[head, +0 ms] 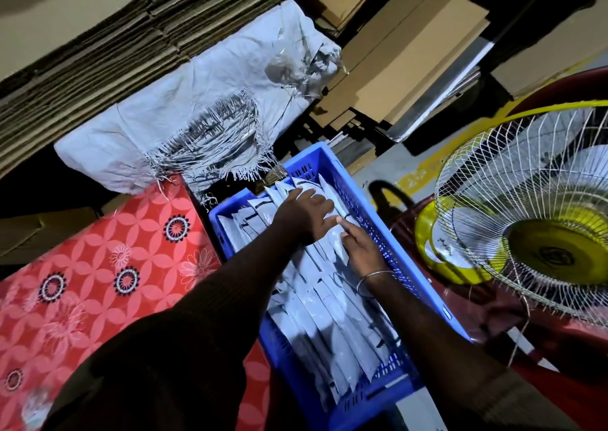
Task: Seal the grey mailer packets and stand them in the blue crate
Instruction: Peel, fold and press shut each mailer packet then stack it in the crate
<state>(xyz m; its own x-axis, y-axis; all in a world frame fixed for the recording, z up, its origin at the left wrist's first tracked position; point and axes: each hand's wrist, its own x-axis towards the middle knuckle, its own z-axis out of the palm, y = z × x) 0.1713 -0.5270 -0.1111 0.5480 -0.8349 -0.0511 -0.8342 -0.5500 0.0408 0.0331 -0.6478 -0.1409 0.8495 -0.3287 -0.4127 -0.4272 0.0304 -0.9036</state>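
head | no legible writing or labels | blue crate (355,180) packed with grey mailer packets (332,319) standing on edge | left hand (304,215) flat, fingers spread on packets | right hand (360,249) fingers extended, touching packets | red floral cloth (98,256) left, white woven sack (184,111), flattened cardboard (82,55) behind, yellow fan (533,220) right

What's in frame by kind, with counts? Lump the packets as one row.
Blue crate: 1
Row of grey mailer packets: 1 (too many, overlapping, to count singly)
Hands: 2, left hand, right hand
White woven sack: 1
Fan: 1
Total: 6
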